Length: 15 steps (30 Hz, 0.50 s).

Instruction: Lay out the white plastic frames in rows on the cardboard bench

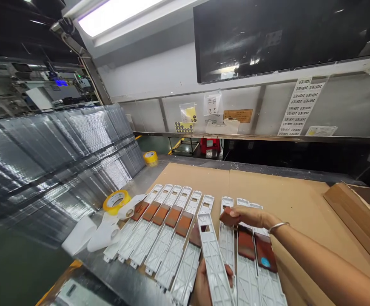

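Observation:
Several long white plastic frames [169, 229] lie side by side on the cardboard sheet [287, 195], most with a brown rectangular piece set in the middle. My left hand [204, 284] holds one white plastic frame [213, 259] by its near end, tilted over the row. My right hand [251, 217] reaches in from the right and pinches a small brown piece [229, 217] over a frame in the row. Two frames under my right forearm carry dark red-brown pieces [255, 248].
A yellow tape roll [116, 201] and white paper strips [95, 233] lie to the left of the frames. Another tape roll [150, 157] sits further back. Stacked clear trays [51, 157] fill the left side. A cardboard box edge [357, 212] stands at right.

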Available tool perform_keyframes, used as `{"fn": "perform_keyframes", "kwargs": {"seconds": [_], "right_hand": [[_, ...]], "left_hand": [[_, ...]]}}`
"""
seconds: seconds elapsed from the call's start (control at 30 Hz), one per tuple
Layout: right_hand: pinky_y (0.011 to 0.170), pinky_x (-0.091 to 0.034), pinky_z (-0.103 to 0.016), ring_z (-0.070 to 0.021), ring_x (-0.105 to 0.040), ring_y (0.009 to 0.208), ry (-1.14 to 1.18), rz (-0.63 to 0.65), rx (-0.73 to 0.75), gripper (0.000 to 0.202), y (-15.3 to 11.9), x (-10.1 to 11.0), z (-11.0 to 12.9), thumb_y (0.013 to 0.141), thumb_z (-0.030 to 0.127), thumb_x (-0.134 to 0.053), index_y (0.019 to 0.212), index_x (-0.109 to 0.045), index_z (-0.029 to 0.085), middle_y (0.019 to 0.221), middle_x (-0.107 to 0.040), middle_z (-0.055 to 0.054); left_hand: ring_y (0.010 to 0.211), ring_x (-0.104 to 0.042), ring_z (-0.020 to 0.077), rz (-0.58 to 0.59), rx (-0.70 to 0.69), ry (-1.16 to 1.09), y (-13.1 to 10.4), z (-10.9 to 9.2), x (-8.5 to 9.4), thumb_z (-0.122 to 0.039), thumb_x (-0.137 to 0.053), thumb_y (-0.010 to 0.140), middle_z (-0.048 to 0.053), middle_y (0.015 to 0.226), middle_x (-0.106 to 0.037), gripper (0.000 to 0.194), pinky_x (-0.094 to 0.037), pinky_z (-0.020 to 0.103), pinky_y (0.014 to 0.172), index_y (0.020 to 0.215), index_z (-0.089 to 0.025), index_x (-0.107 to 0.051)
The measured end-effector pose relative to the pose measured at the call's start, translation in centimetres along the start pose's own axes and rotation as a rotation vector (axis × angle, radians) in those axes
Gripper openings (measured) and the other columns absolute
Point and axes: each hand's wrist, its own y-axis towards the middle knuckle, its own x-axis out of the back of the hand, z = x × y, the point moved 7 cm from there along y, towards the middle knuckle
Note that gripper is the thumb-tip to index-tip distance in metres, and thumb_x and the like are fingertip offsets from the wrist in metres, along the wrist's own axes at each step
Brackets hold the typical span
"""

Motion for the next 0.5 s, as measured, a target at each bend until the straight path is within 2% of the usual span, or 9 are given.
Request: {"fn": "perform_keyframes", "kwargs": {"seconds": [0.07, 0.13, 0.2, 0.23, 0.3, 0.37, 0.43, 0.5], "right_hand": [[0.091, -0.044, -0.043, -0.0234, -0.055, 0.106, 0.035, -0.082, 0.045, 0.047, -1.9, -0.3, 1.3, 0.084, 0.045, -0.053, 0.119, -0.053, 0.014, 0.117, -0.058, -0.01], [0.103, -0.033, -0.046, -0.0295, -0.04, 0.124, 0.051, -0.148, 0.083, 0.072, -4.5, -1.9, 3.1, 0.072, 0.044, -0.061, 0.134, -0.04, 0.014, 0.135, -0.044, -0.013], [0.109, -0.023, -0.049, -0.0337, -0.026, 0.132, 0.028, -0.188, 0.124, 0.089, -7.2, -4.3, 5.1, 0.063, 0.04, -0.067, 0.14, -0.031, 0.013, 0.142, -0.033, -0.014], [0.11, -0.02, -0.051, -0.0344, -0.022, 0.134, -0.009, -0.211, 0.158, 0.091, -8.5, -5.7, 6.2, 0.063, 0.038, -0.067, 0.141, -0.029, 0.013, 0.144, -0.031, -0.015], [0.108, -0.026, -0.05, -0.0329, -0.027, 0.132, -0.142, -0.27, 0.231, 0.087, -10.5, -8.2, 8.0, 0.065, 0.033, -0.065, 0.142, -0.03, 0.015, 0.141, -0.035, -0.015], [0.103, -0.035, -0.047, -0.0319, -0.035, 0.127, -0.298, -0.374, 0.272, 0.083, -11.8, -9.9, 9.0, 0.064, 0.024, -0.063, 0.14, -0.031, 0.016, 0.136, -0.042, -0.014], [0.098, -0.04, -0.047, -0.0331, -0.04, 0.123, -0.434, -0.471, 0.297, 0.084, -12.6, -11.2, 9.3, 0.063, 0.022, -0.063, 0.14, -0.031, 0.015, 0.133, -0.046, -0.015], [0.093, -0.045, -0.048, -0.0347, -0.045, 0.118, -0.535, -0.532, 0.363, 0.086, -13.0, -12.2, 9.4, 0.064, 0.027, -0.064, 0.141, -0.027, 0.014, 0.13, -0.049, -0.017]], "left_hand": [[0.044, -0.052, 0.0119, -0.021, -0.013, -0.016, -0.2, -0.1, 0.0, -0.06, -0.061, 0.068, 0.011, 0.059, -0.064, 0.056, -0.034, 0.021, 0.041, 0.069, -0.004, -0.07], [0.053, -0.058, 0.0147, -0.034, -0.022, -0.03, -0.8, -0.4, -0.5, -0.055, -0.06, 0.072, 0.011, 0.072, -0.069, 0.05, -0.04, 0.023, 0.047, 0.082, -0.008, -0.072], [0.071, -0.064, 0.0194, -0.014, -0.042, -0.045, -1.7, -0.9, -1.6, -0.051, -0.058, 0.077, 0.01, 0.088, -0.07, 0.044, -0.048, 0.027, 0.062, 0.096, -0.014, -0.07], [0.082, -0.064, 0.0219, 0.021, -0.042, -0.053, -2.2, -1.1, -2.4, -0.05, -0.059, 0.077, 0.01, 0.096, -0.069, 0.043, -0.049, 0.03, 0.071, 0.101, -0.016, -0.069], [0.1, -0.06, 0.026, 0.122, -0.006, -0.067, -3.2, -1.1, -4.1, -0.05, -0.063, 0.074, 0.01, 0.107, -0.067, 0.045, -0.046, 0.035, 0.088, 0.105, -0.017, -0.068], [0.111, -0.054, 0.0293, 0.18, 0.053, -0.054, -4.3, -0.8, -5.0, -0.054, -0.069, 0.068, 0.011, 0.114, -0.064, 0.054, -0.04, 0.039, 0.098, 0.106, -0.016, -0.068], [0.113, -0.053, 0.0303, 0.088, 0.016, 0.032, -5.0, -0.7, -4.0, -0.055, -0.07, 0.065, 0.012, 0.111, -0.065, 0.054, -0.037, 0.04, 0.101, 0.101, -0.015, -0.07], [0.112, -0.054, 0.0282, -0.067, -0.096, 0.138, -5.9, -1.2, -2.2, -0.05, -0.069, 0.069, 0.01, 0.104, -0.068, 0.042, -0.036, 0.038, 0.102, 0.094, -0.016, -0.071]]}}
